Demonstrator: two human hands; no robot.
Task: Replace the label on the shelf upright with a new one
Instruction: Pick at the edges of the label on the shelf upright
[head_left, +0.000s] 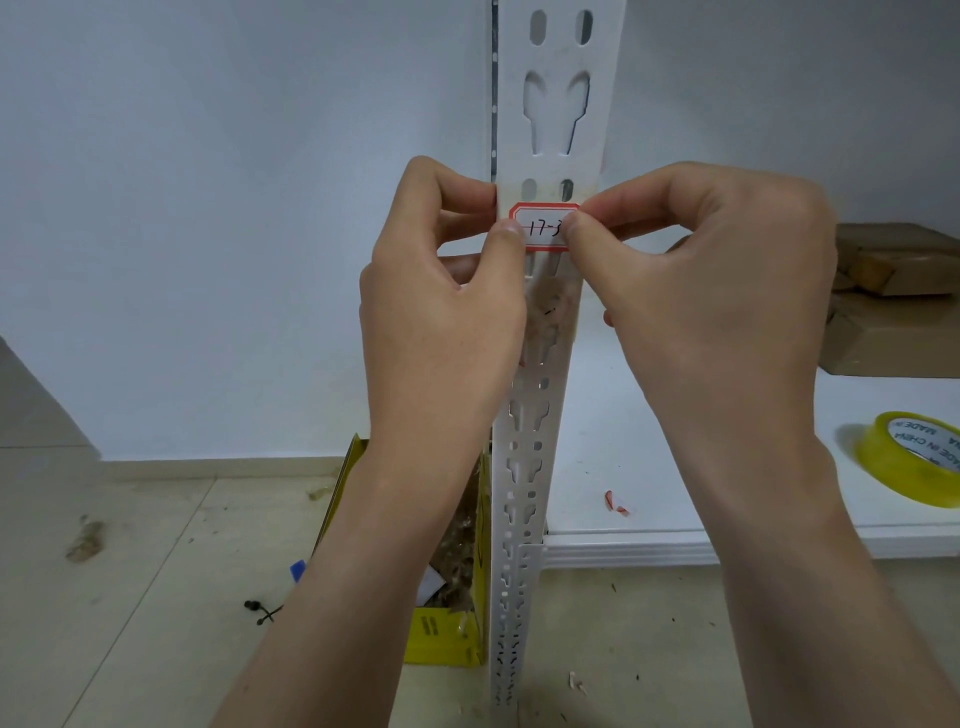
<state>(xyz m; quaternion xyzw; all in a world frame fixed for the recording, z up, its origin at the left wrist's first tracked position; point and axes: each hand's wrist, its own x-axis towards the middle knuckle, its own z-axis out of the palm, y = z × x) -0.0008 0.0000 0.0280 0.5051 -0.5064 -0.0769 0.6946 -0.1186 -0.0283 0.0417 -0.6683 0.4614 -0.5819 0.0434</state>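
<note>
A: Where's the label (543, 227)?
B: Pressed flat on the front of the white shelf upright (550, 130), just under a pair of oval slots. Red border, handwritten "17-3" partly showing.

A: And the hands?
B: Left hand (441, 291) pinching the label's 9 o'clock end, thumb over the edge. Right hand (717, 280) pinching the 3 o'clock end, thumb and forefinger closed on it.

A: Anything nearby?
B: Brownish residue (550, 301) on the upright just below. Yellow box (447, 623) on the floor at 6 o'clock. Roll of yellow tape (909, 457) on the shelf (623, 441) at 4 o'clock, cardboard boxes (893, 312) at 3 o'clock.
</note>
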